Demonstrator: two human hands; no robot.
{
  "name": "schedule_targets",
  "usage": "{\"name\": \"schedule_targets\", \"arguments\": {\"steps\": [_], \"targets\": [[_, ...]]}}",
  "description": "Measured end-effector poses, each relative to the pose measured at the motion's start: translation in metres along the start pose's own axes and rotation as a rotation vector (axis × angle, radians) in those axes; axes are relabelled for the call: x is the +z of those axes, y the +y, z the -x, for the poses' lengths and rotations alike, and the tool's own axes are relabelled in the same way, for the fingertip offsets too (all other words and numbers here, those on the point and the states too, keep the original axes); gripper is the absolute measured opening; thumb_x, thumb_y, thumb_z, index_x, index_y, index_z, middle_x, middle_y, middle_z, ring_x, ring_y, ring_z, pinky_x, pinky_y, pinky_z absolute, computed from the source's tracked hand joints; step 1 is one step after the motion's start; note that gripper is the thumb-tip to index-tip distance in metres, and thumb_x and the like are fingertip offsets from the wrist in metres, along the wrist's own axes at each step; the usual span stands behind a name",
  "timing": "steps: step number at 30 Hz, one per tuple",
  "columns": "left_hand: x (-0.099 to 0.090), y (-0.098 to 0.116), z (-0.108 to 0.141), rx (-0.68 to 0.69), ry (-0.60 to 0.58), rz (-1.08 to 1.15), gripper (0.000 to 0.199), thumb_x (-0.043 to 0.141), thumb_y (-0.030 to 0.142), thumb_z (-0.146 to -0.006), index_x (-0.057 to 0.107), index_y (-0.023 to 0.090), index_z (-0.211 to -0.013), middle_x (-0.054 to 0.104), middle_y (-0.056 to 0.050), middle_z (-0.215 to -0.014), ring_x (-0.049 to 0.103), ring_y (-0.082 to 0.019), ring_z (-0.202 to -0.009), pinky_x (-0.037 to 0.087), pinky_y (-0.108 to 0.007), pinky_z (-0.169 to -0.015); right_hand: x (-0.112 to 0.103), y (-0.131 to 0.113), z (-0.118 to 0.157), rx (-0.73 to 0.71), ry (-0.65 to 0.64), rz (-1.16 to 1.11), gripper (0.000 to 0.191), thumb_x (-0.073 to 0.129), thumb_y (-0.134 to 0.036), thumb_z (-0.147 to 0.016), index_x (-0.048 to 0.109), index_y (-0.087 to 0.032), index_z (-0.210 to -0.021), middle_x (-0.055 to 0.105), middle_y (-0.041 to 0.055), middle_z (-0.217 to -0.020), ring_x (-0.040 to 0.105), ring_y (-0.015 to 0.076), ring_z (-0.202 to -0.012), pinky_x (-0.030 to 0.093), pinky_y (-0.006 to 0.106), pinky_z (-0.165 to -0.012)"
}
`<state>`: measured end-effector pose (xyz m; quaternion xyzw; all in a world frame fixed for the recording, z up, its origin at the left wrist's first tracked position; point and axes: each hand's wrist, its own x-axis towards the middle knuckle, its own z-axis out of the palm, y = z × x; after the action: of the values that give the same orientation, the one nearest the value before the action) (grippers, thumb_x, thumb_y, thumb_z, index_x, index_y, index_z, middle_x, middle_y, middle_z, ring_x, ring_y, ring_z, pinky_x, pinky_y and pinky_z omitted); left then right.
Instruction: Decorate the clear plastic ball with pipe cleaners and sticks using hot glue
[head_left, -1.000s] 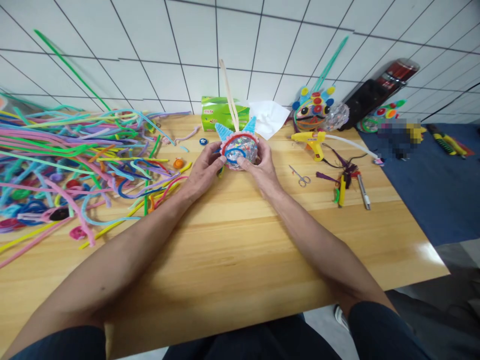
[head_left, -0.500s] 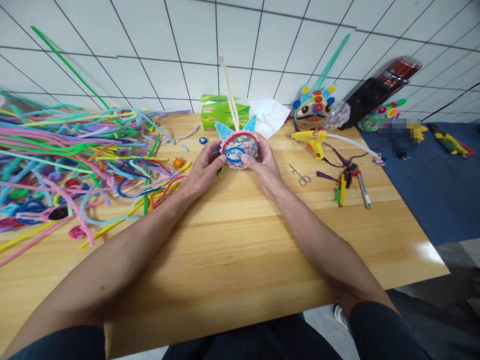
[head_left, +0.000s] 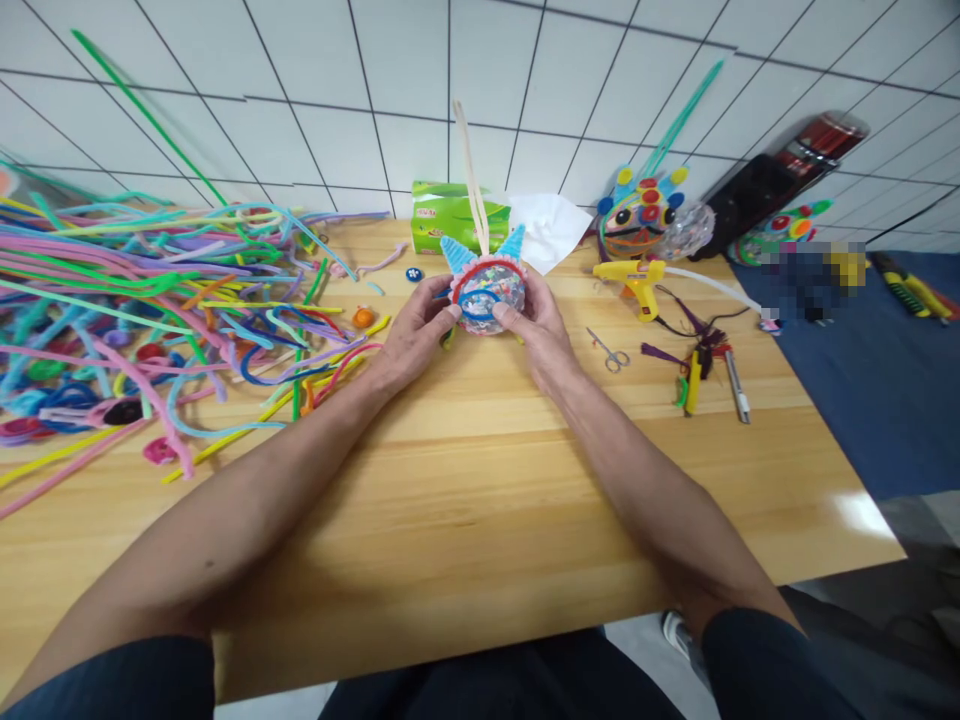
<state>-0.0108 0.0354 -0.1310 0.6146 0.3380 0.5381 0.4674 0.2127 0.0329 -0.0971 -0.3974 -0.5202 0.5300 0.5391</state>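
Between both hands is a clear round ornament (head_left: 504,284) with colourful bits inside, a red and pink fuzzy rim and two light-blue pipe-cleaner ears. A cream loop stands up from its top. My left hand (head_left: 420,328) grips its left side, and my right hand (head_left: 541,325) is wrapped round the right side. Both thumbs press on a blue pipe-cleaner oval (head_left: 478,304) lying against the ornament's lower front. The fingers behind it are mostly hidden.
Left is a heap of pipe cleaners (head_left: 150,290). Behind stand a green tissue pack (head_left: 439,220) and a finished-looking decorated ornament (head_left: 643,215). To the right lie a yellow glue gun (head_left: 634,283), small scissors (head_left: 611,352), a utility knife (head_left: 737,388) and purple tassels (head_left: 701,340).
The view has shifted slightly, so the table's things appear a little further right. Both hands keep their grip on the ornament, with the thumbs still on the blue oval.
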Motion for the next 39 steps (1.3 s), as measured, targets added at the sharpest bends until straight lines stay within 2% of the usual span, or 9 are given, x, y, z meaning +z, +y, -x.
{"name": "schedule_targets", "arguments": {"steps": [5,11,27,39], "targets": [[-0.0003,0.0008,0.0005,0.004,-0.003,-0.011,0.060,0.082,0.062,-0.105,0.066,0.029,-0.152,0.074,-0.010,-0.160,0.076,-0.030,-0.140,0.062,-0.049,-0.124,0.0020,-0.0027,0.0009,-0.015,0.028,-0.009,0.095,0.106,-0.070,-0.068,0.068,-0.036,-0.148,0.071,0.0067,-0.166,0.061,0.0373,-0.160,0.048,0.063,-0.141],[-0.0013,0.0007,0.0005,-0.001,-0.014,-0.006,0.061,0.082,0.062,-0.105,0.065,0.029,-0.153,0.073,-0.010,-0.161,0.075,-0.030,-0.141,0.062,-0.050,-0.124,0.0019,-0.0027,-0.0003,-0.016,0.045,-0.009,0.097,0.108,-0.070,-0.064,0.068,-0.037,-0.146,0.072,0.0056,-0.165,0.063,0.0369,-0.160,0.048,0.062,-0.142],[0.0011,0.0046,0.0007,-0.012,-0.005,-0.004,0.064,0.082,0.066,-0.103,0.065,0.028,-0.152,0.074,-0.011,-0.160,0.075,-0.031,-0.140,0.060,-0.053,-0.127,-0.0005,0.0011,-0.0021,-0.057,0.014,0.028,0.097,0.104,-0.076,-0.069,0.067,-0.036,-0.149,0.072,0.0070,-0.166,0.064,0.0366,-0.159,0.048,0.063,-0.141],[0.0021,-0.0001,-0.0015,0.021,-0.008,-0.011,0.066,0.081,0.069,-0.103,0.065,0.028,-0.153,0.074,-0.012,-0.160,0.075,-0.032,-0.140,0.061,-0.053,-0.125,0.0037,-0.0050,0.0016,-0.015,0.061,0.019,0.098,0.106,-0.076,-0.065,0.068,-0.036,-0.146,0.072,0.0073,-0.166,0.061,0.0380,-0.163,0.049,0.063,-0.141]]}}
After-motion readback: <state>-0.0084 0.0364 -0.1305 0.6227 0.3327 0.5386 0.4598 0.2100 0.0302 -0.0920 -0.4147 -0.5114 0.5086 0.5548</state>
